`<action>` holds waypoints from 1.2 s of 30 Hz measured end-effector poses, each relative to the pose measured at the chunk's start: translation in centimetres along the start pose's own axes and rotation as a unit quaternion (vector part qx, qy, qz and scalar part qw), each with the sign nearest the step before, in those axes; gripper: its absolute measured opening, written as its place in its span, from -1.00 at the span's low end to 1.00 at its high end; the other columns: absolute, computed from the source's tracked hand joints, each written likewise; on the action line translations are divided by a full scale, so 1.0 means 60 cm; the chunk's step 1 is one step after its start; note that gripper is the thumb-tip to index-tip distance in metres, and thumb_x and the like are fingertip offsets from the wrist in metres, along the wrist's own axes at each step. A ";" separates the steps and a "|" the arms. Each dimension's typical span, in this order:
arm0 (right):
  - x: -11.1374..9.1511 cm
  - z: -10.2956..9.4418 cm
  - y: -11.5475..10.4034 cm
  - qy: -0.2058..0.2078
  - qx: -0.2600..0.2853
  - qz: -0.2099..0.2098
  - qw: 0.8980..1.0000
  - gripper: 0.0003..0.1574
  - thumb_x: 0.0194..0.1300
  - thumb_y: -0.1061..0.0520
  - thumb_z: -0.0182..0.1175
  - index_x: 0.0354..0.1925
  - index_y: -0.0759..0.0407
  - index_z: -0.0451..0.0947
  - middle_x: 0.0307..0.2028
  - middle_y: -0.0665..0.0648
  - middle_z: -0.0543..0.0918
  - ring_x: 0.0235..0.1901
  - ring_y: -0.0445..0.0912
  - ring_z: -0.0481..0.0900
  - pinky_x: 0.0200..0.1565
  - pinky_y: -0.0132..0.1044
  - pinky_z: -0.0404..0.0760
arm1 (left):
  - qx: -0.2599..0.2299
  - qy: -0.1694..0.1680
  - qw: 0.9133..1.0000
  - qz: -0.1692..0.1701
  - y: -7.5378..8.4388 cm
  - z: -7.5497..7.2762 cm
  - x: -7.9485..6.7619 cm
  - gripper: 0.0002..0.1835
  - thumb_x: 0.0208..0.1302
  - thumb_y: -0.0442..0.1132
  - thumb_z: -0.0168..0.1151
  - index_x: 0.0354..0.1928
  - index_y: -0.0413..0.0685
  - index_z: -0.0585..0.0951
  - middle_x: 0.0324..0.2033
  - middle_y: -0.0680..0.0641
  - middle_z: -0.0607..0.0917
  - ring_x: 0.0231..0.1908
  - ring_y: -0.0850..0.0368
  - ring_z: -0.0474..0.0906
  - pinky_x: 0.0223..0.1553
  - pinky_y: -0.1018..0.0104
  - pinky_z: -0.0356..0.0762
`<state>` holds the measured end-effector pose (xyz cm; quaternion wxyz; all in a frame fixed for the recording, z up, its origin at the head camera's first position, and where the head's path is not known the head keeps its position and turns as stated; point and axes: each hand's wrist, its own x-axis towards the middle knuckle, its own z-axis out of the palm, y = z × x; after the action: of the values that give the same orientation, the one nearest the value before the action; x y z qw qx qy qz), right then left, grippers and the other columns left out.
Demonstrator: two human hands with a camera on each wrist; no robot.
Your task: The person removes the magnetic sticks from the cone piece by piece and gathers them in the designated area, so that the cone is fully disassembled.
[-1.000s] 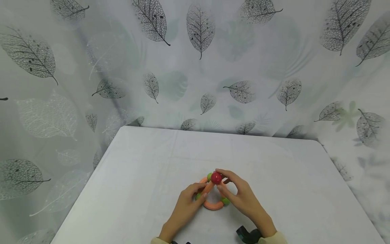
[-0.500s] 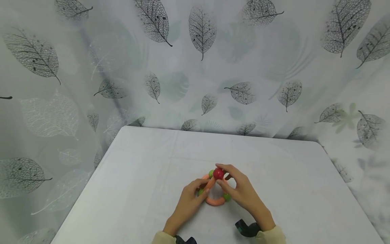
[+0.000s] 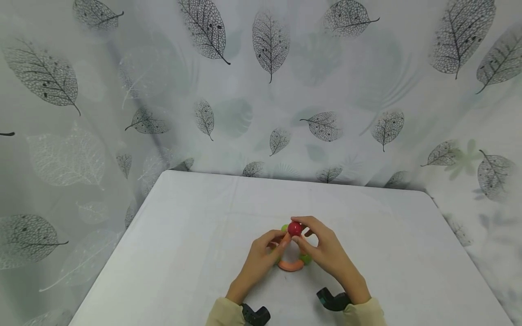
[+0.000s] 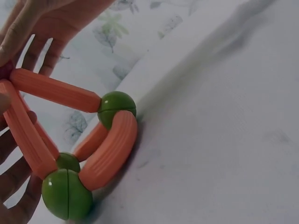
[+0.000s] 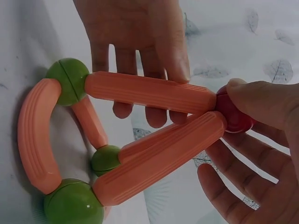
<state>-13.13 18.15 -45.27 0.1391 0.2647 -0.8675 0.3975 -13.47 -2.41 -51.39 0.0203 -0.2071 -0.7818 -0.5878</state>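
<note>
A cone-shaped frame of toy rods and balls stands on the white table. Its base joins curved orange rods [image 5: 36, 135] and green balls [image 4: 67, 193]; straight orange rods [image 4: 56, 91] slant up to a red ball [image 3: 295, 228] at the tip. My right hand [image 3: 324, 246] pinches the red ball between thumb and fingers. Around one slanting straight rod [image 5: 149, 91], my left hand [image 3: 261, 256] curls its thumb and fingers near the top. In the head view the left hand hides part of the base.
The white table [image 3: 195, 226] extends around the frame on all sides. Behind it hangs a leaf-patterned cloth [image 3: 261, 90]. Black wrist devices [image 3: 333, 299] sit at both cuffs.
My left hand has slid up the straight rod toward the red ball. My right hand keeps its pinch on the ball, which sits slightly farther up and right in the head view.
</note>
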 end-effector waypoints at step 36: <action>-0.004 -0.005 -0.001 -0.011 -0.021 0.010 1.000 -0.43 0.32 0.20 0.43 0.27 0.06 0.59 0.06 0.04 0.76 -0.13 -0.19 0.66 -0.17 -0.35 0.67 | -0.036 -0.005 0.999 -0.039 -0.002 0.011 0.019 -0.86 0.52 -0.02 0.24 -0.06 0.17 0.70 -0.21 0.09 0.79 -0.22 0.30 0.59 -0.14 0.45 0.54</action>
<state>-12.91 18.43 -45.15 0.1307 0.2573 -0.8798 0.3777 -14.40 -1.49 -51.41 -0.0143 -0.1804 -0.7674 -0.6151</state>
